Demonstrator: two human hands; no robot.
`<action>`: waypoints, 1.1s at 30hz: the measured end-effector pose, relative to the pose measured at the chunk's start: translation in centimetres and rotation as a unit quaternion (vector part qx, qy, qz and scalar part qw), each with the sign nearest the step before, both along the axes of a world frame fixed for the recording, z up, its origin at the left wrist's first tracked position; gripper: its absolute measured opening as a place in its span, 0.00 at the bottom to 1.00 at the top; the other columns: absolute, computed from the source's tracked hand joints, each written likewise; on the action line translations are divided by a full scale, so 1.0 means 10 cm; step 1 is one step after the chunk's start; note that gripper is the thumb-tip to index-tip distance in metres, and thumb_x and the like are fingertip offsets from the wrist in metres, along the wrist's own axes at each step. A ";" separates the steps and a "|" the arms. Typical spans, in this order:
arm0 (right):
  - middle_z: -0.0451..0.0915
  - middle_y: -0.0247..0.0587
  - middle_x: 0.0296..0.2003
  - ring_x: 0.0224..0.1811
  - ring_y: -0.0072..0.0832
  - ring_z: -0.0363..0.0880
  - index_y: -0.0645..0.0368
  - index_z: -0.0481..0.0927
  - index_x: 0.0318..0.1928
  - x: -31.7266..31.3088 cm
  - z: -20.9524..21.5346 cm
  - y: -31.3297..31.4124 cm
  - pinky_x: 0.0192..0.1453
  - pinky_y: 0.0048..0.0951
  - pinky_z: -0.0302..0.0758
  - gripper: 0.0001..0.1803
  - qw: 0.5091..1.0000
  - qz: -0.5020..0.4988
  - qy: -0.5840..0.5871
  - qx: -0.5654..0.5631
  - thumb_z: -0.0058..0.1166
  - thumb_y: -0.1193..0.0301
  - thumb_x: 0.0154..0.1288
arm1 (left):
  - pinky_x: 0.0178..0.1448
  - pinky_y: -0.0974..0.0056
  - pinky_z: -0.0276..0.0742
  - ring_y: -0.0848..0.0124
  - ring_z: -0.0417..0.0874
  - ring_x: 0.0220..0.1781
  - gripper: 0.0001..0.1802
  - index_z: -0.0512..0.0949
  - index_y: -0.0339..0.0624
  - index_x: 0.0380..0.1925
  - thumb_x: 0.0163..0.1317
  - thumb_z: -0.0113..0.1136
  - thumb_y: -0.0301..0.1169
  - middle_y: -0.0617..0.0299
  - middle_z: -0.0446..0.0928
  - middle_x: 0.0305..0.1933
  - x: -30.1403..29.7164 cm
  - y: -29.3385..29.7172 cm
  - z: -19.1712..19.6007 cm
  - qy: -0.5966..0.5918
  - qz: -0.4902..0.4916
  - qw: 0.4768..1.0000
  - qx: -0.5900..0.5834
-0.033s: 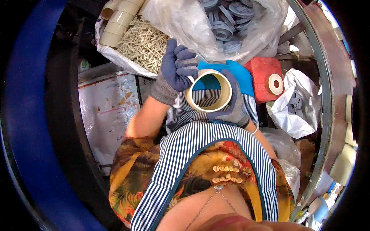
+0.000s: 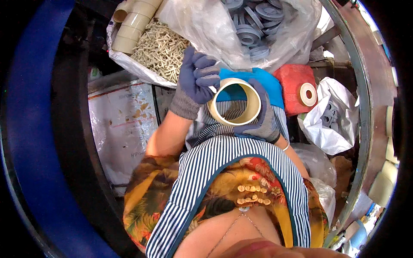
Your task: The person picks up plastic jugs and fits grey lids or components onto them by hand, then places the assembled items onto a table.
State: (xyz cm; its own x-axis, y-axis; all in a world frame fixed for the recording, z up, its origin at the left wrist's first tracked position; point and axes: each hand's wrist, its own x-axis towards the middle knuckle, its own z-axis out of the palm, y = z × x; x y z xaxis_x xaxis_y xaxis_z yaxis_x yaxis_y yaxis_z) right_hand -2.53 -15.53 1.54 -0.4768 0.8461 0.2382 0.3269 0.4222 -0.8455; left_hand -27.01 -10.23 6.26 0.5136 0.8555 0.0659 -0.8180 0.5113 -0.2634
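Note:
A short cream pipe section (image 2: 212, 112) is held over my lap with its round opening facing up. My right hand (image 2: 267, 118), in a blue-grey work glove, wraps around its right side and underside. Just left of the rim is my gloved left hand (image 2: 197, 81), its fingers curled closed around a small white plastic piece (image 2: 212, 89). Only bits of that piece show between the fingers, so its full shape is hidden. Through the pipe I see striped apron and blue cloth (image 2: 271, 84).
Ahead on the left, a white sack (image 2: 142, 73) holds small cream pegs (image 2: 159, 51) and stacked pipe sections (image 2: 129, 32). A clear bag (image 2: 193, 26) contains grey round parts (image 2: 248, 36). To the right are a red block (image 2: 290, 81) with a cream ring (image 2: 307, 94) and a white bag (image 2: 331, 133).
My left hand has dropped very slightly, still closed. The pipe section and my right hand have shifted a little to the right.

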 end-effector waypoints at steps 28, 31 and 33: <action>0.82 0.50 0.47 0.51 0.50 0.79 0.55 0.81 0.47 3.36 -0.74 -3.98 0.53 0.43 0.74 0.23 0.500 -0.694 -0.337 -0.393 0.52 0.52 0.63 | 0.66 0.52 0.70 0.56 0.70 0.67 0.34 0.56 0.36 0.70 0.70 0.43 0.45 0.47 0.65 0.69 0.69 0.06 -0.14 0.694 -0.057 0.685 0.213; 0.81 0.51 0.48 0.52 0.47 0.78 0.54 0.80 0.50 3.25 -0.72 -4.09 0.57 0.42 0.73 0.24 0.653 -0.440 -0.404 -0.466 0.55 0.52 0.61 | 0.65 0.54 0.72 0.57 0.70 0.66 0.34 0.57 0.36 0.70 0.70 0.44 0.44 0.48 0.65 0.69 0.61 -0.04 -0.09 0.742 -0.016 0.578 0.339; 0.79 0.52 0.51 0.55 0.48 0.77 0.52 0.79 0.53 3.06 -0.71 -4.07 0.59 0.43 0.72 0.26 0.599 -0.503 -0.379 -0.495 0.57 0.51 0.58 | 0.65 0.54 0.71 0.57 0.70 0.66 0.33 0.57 0.36 0.70 0.69 0.45 0.43 0.48 0.65 0.69 0.66 -0.04 -0.11 0.712 -0.004 0.571 0.408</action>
